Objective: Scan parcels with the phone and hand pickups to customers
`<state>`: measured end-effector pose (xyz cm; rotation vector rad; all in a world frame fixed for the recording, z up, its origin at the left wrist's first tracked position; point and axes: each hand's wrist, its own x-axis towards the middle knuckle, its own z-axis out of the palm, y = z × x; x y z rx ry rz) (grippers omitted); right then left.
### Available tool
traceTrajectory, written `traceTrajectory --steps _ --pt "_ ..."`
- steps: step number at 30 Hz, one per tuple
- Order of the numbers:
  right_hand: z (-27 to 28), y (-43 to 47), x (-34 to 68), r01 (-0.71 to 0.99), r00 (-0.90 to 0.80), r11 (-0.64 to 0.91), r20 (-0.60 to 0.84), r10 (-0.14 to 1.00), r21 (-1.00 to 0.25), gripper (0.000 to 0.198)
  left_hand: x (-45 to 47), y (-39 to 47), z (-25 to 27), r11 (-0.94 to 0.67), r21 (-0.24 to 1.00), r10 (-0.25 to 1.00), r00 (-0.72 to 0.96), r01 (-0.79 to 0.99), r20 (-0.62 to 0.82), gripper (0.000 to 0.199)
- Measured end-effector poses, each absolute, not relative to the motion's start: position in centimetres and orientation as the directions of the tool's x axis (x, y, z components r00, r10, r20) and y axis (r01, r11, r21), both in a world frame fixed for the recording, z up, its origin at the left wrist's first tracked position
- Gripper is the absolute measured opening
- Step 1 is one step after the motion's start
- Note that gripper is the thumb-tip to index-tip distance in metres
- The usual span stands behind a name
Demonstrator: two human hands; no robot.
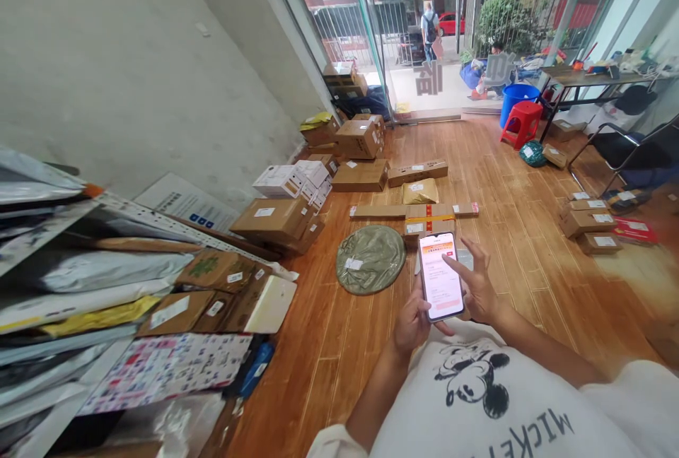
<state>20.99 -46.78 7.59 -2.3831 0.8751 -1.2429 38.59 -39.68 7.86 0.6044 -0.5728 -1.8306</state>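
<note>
A smartphone with a lit white and pink screen is held in front of my shirt. My left hand is wrapped around its lower left side, the thumb along the edge. On the other side, my right hand has its fingers apart, and the index fingertip is over the upper part of the screen; whether it touches cannot be made out. Just beyond the phone, a taped cardboard box lies on the floor. To the left of the phone is a round, flat olive-green package with a white label.
Shelves at left are packed with parcels. Cardboard boxes and white boxes are piled along the wall. At right are more boxes, a red stool, a blue bin, a table and a chair. Glass doors stand ahead.
</note>
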Motion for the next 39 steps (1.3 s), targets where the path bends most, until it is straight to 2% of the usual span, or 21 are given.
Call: traceTrajectory --steps 5,8,11,13,16,19,22,24,27,29,33,37,39 --pt "9.6 -47.8 22.6 -0.406 0.449 -0.75 0.602 -0.661 -0.522 0.073 38.4 -39.7 7.9 -0.297 0.71 -0.949 -0.276 0.638 -0.149 0.097" --pt "10.0 -48.1 23.0 -0.406 0.458 -0.751 0.595 -0.661 -0.521 0.07 38.3 -39.7 7.9 -0.286 0.738 -0.95 -0.283 0.611 -0.134 0.099" --pt "9.4 -47.9 23.1 -0.348 0.395 -0.731 0.615 -0.682 -0.587 0.068 38.5 -39.6 7.7 -0.3 0.719 -0.944 -0.301 0.626 -0.132 0.102" --pt "8.6 -47.6 23.2 -0.267 0.319 -0.661 0.583 -0.747 -0.702 0.072 38.8 -39.6 7.5 -0.321 0.703 -0.94 -0.303 0.635 -0.155 0.102" --pt "7.4 -47.2 23.4 -0.086 0.278 -0.458 0.42 -0.864 -0.885 0.079 39.4 -39.6 7.1 -0.341 0.687 -0.937 -0.296 0.642 -0.188 0.101" --pt "6.8 -46.9 23.8 0.079 0.328 -0.264 0.275 -0.904 -0.961 0.077 39.7 -39.7 7.1 -0.343 0.677 -0.937 -0.287 0.651 -0.199 0.099" --pt "6.9 -46.6 24.1 0.195 0.343 -0.078 0.142 -0.929 -0.978 0.07 39.6 -39.8 7.3 -0.353 0.668 -0.934 -0.287 0.655 -0.213 0.101" --pt "7.2 -46.5 24.4 0.257 0.347 0.052 0.042 -0.937 -0.965 0.058 39.5 -40.0 7.5 -0.354 0.665 -0.935 -0.277 0.658 -0.223 0.1" --pt "7.5 -46.6 24.8 0.314 0.354 0.163 -0.044 -0.934 -0.935 0.042 39.4 -40.6 7.6 -0.371 0.672 -0.928 -0.282 0.641 -0.243 0.096" --pt "7.5 -47.1 25.0 0.343 0.323 0.206 -0.091 -0.942 -0.916 0.039 39.3 -41.1 7.6 -0.397 0.681 -0.917 -0.299 0.615 -0.264 0.1" --pt "7.1 -48.3 24.8 0.38 0.211 0.256 -0.186 -0.96 -0.889 0.044 38.5 -42.3 6.9 -0.462 0.704 -0.886 -0.325 0.54 -0.331 0.11" --pt "6.1 -49.7 23.7 0.37 0.158 0.252 -0.206 -0.966 -0.894 0.063 37.6 -43.7 5.3 -0.485 0.753 -0.874 -0.275 0.445 -0.4 0.104" --pt "5.8 -50.9 22.6 0.292 0.105 0.219 -0.196 -0.975 -0.931 0.066 37.8 -45.4 4.1 -0.512 0.784 -0.855 -0.297 0.352 -0.425 0.108"
